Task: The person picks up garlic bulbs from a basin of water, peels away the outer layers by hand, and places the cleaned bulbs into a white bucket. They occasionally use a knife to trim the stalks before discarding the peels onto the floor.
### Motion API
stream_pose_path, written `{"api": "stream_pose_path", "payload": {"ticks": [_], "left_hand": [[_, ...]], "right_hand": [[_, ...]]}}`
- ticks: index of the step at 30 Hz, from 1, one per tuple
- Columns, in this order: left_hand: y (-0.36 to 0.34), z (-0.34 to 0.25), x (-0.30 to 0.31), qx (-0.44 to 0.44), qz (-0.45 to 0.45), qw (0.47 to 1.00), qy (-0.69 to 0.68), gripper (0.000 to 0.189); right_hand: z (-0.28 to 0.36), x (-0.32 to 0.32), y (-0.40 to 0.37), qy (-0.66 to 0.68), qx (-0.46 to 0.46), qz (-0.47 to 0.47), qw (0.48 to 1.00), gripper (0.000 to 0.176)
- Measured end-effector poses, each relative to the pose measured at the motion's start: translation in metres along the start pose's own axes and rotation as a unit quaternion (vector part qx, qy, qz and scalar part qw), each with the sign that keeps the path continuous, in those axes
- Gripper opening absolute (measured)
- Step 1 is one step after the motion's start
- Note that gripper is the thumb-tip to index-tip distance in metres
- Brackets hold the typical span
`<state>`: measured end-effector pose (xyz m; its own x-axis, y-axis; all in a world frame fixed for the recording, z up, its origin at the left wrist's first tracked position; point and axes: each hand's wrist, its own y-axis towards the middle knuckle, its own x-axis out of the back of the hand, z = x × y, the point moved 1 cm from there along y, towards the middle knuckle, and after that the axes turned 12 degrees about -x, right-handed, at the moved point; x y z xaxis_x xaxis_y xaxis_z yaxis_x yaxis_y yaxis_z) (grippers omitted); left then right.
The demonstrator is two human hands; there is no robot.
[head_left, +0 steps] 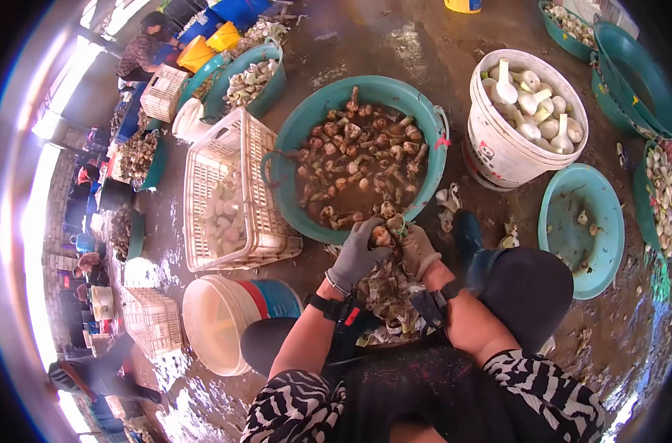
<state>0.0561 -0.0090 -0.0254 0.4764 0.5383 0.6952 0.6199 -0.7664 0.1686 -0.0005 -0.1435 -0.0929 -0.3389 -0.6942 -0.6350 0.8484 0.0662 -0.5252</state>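
Observation:
My left hand (357, 257), in a grey glove, is closed around a brownish garlic bulb (381, 236) just above the near rim of a teal tub (286, 140). Against the bulb's right side, my right hand (420, 252), also gloved, has its fingers bent in; a pale green-grey scrap of skin or stem shows at their tips. Many dirty garlic bulbs (358, 159) with stems float in the tub's brown water. Beneath my hands lies a heap of peeled garlic skins (391, 299). A white bucket (491, 140) at the right holds cleaned white garlic bulbs (532, 107).
A cream plastic crate (258, 199) with pale bulbs stands left of the tub. Nearer me is a white bucket (216, 325) lying tilted. To the right sits a shallow teal basin (583, 277) with a few scraps. The floor (424, 44) is wet; other people work at far left.

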Motion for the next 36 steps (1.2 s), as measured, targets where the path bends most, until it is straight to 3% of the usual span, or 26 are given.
{"api": "stream_pose_path", "payload": {"ticks": [2,5,7,9,12,15,16,17,19,21,22,26,28,29,30,32,33,34,35,36], "left_hand": [[-0.007,0.001,0.002,0.027,0.000,0.997,-0.077,0.056],[-0.017,0.001,0.002,0.046,-0.010,0.992,-0.121,0.053],[-0.022,-0.008,0.001,0.082,-0.042,0.975,-0.204,0.046],[-0.026,-0.025,0.003,0.151,-0.090,0.918,-0.356,0.034],[-0.036,0.014,-0.014,0.265,-0.164,0.696,-0.647,0.025],[-0.035,0.004,-0.021,0.273,-0.179,0.688,-0.648,0.025],[-0.036,-0.014,-0.010,0.211,-0.125,0.794,-0.556,0.026],[-0.034,-0.024,-0.010,0.218,-0.137,0.828,-0.498,0.029],[-0.031,-0.037,-0.014,0.231,-0.156,0.884,-0.374,0.035],[-0.028,-0.030,-0.017,0.247,-0.156,0.868,-0.402,0.038],[-0.028,-0.025,-0.018,0.264,-0.155,0.851,-0.426,0.039],[-0.020,-0.020,-0.008,0.362,-0.193,0.772,-0.486,0.043],[-0.008,0.026,-0.015,0.282,-0.233,0.898,-0.242,0.045],[-0.006,0.042,-0.018,0.237,-0.245,0.933,-0.113,0.046],[0.002,0.000,0.000,0.199,-0.213,0.935,0.204,0.040],[0.003,-0.014,-0.002,0.160,-0.199,0.958,0.132,0.032],[0.001,-0.020,-0.005,0.139,-0.188,0.967,0.096,0.029],[-0.005,-0.031,-0.011,0.103,-0.161,0.981,0.017,0.027],[-0.012,-0.027,-0.015,0.128,-0.154,0.974,-0.109,0.027],[-0.019,-0.019,-0.019,0.154,-0.146,0.949,-0.232,0.028]], "right_hand": [[0.002,-0.007,-0.007,0.056,0.030,0.057,0.996,0.019],[0.008,-0.010,-0.021,-0.063,-0.001,0.013,0.998,0.016],[0.005,-0.003,-0.019,-0.089,0.021,0.058,0.994,0.019],[-0.007,0.008,-0.008,-0.149,0.081,0.069,0.983,0.021],[-0.030,0.018,0.009,-0.230,0.198,0.038,0.952,0.020],[-0.020,0.001,-0.010,-0.141,0.170,0.032,0.975,0.020],[0.009,-0.031,-0.055,-0.078,0.104,0.043,0.991,0.019],[0.024,-0.047,-0.080,-0.012,0.034,0.052,0.998,0.019],[0.000,-0.013,-0.041,-0.028,0.035,0.057,0.997,0.017],[-0.016,0.004,-0.015,-0.042,0.077,0.063,0.994,0.016],[-0.039,0.021,0.018,-0.004,0.160,0.091,0.983,0.016],[-0.042,0.021,0.013,0.061,0.110,0.120,0.985,0.016],[-0.014,-0.007,-0.036,0.046,0.064,0.089,0.993,0.017],[-0.029,0.008,-0.016,-0.118,0.162,0.048,0.979,0.018],[-0.056,0.034,0.021,-0.278,0.254,0.008,0.926,0.019],[-0.049,0.034,0.023,-0.316,0.270,-0.010,0.909,0.019],[-0.045,0.032,0.013,-0.193,0.193,0.013,0.962,0.019],[-0.040,0.028,0.004,-0.219,0.210,0.016,0.953,0.018],[-0.034,0.023,-0.007,-0.244,0.228,0.018,0.943,0.018],[-0.033,0.022,-0.012,-0.414,0.332,0.000,0.848,0.017]]}}
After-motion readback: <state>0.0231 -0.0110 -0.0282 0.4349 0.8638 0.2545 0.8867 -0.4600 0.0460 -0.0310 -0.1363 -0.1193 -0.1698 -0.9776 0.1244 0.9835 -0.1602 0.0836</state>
